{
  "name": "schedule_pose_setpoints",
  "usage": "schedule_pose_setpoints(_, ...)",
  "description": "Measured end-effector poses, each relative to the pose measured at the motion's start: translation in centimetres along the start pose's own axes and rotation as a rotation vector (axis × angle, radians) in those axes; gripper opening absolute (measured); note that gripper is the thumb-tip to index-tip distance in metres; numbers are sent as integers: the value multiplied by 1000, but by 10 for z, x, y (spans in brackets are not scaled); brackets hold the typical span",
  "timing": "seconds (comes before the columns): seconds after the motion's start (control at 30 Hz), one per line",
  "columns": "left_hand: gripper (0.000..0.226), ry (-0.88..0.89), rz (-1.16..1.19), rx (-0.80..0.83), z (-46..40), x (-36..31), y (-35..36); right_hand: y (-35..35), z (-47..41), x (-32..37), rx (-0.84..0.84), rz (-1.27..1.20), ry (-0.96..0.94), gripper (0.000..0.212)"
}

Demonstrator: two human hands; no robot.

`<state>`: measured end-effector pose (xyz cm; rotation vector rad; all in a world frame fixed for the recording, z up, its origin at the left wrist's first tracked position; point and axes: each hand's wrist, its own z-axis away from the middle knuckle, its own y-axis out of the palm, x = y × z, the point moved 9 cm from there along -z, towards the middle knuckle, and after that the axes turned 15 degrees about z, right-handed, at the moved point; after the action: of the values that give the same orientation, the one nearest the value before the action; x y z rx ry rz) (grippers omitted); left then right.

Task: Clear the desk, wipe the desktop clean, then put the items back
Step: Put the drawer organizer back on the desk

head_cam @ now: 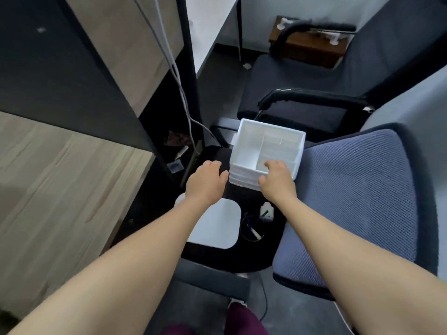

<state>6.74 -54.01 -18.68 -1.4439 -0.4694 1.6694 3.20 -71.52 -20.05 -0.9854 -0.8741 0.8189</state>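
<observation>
white organizer (266, 146), right hand (278, 177) on rim

The organizer (267, 151) at twelve o'clock is showing smooth, white, slightly translucent plastic. The desktop (60, 189) at nine o'clock is looking like pale matt wood-grain laminate. The chair seat (358, 201) at three o'clock is wearing coarse blue-grey woven mesh cloth.

One wide head-worn view looks steeply down, close over both forearms, facing the floor beside the desk (60, 180).

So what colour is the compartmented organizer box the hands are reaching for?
White, plain; the organizer box shows clearly in the head view.
</observation>
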Motion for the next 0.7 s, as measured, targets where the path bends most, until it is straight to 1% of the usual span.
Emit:
schedule_pose_setpoints(0.17, 51, -178, 198, 56, -43, 8, 40, 19, -32, -76, 12, -152, 311, 40)
schedule_pose_setpoints(0.23, 55, -243, 248, 68, -61, 19, 50, 37, -41, -101, 34, -260, 450, 40)
schedule_pose_setpoints(0.3, 59, -306, 327, 84, -80, 30, 62, 54, -48, -118, 46, -364, 550, 42)
schedule_pose_setpoints(0.4, 66, -397, 474, 103, -105, 43, 81, 78, -61, -136, 45, -469, 628, 53)
schedule_pose_setpoints(0.5, 74, -453, 599, 118, -128, 53, 104, 103, -75, -152, 22, -626, 690, 65)
schedule_pose_setpoints(0.63, 87, -475, 785, 160, -153, 70, 136, 138, -88, -158, 8, -917, 695, 76)
schedule_pose_setpoints(0.7, 93, -450, 885, 190, -163, 75, 149, 149, -95, -159, -3, -1031, 679, 81)
